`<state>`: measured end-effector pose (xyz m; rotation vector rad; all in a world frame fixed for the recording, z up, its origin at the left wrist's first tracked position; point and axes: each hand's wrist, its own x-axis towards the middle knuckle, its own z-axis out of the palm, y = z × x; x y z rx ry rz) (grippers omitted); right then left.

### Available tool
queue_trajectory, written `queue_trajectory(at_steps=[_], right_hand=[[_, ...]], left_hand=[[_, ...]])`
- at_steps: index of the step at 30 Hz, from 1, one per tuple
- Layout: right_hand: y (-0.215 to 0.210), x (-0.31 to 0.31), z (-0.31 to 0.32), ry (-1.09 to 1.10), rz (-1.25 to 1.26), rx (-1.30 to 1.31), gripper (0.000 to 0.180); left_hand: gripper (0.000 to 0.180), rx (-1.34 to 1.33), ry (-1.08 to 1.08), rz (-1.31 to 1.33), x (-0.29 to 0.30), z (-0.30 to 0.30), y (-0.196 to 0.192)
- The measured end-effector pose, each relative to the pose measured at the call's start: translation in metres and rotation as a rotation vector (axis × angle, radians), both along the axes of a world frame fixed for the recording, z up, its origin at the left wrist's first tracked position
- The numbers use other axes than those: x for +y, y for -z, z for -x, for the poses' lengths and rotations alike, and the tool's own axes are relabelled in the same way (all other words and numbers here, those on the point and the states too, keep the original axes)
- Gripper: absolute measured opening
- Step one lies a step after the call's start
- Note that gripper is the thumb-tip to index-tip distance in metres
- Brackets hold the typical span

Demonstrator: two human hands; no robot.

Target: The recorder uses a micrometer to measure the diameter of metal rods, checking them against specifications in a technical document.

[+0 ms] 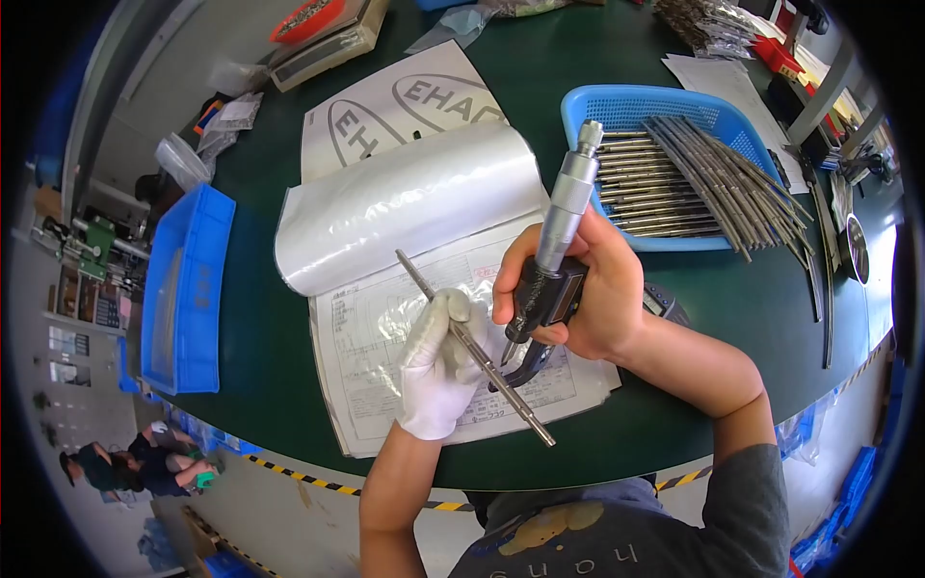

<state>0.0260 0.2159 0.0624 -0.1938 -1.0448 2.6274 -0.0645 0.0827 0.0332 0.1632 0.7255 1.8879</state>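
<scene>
My left hand (441, 364), in a white glove, grips a long thin metal rod (414, 276) that runs from upper left to lower right. My bare right hand (593, 289) holds a digital micrometer (564, 226) upright, its silver thimble pointing up and its black frame low. The micrometer's jaws close around the rod just right of the gloved fingers. Both hands hover over a sheet of printed paper (371, 385) lying in a clear sleeve on the dark green table (260, 337).
A shallow blue basket (617, 104) with several similar metal rods stands behind my right hand. A blue bin (183, 289) sits at the left table edge. A curled glossy sheet (405, 207), more papers, a scale with a red dish (308, 24) and bags lie farther back.
</scene>
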Motion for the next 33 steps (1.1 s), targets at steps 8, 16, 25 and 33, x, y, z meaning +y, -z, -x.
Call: queue_trajectory(at_steps=[8, 16, 25, 33], right_hand=[[-0.001, 0.000, 0.000, -0.018, 0.014, 0.012, 0.071], [0.000, 0.000, 0.000, -0.023, 0.019, 0.024, 0.072], [0.003, -0.001, -0.003, 0.016, -0.213, 0.001, 0.074], [0.004, -0.001, -0.002, 0.004, -0.133, 0.023, 0.073]], left_hand=[[0.022, 0.057, 0.051, 0.006, 0.000, -0.001, -0.001], [0.022, 0.092, 0.032, 0.080, 0.000, -0.001, 0.001], [0.023, 0.080, 0.038, 0.155, 0.000, -0.003, 0.004], [0.022, 0.045, -0.019, 0.192, 0.006, -0.006, 0.000]])
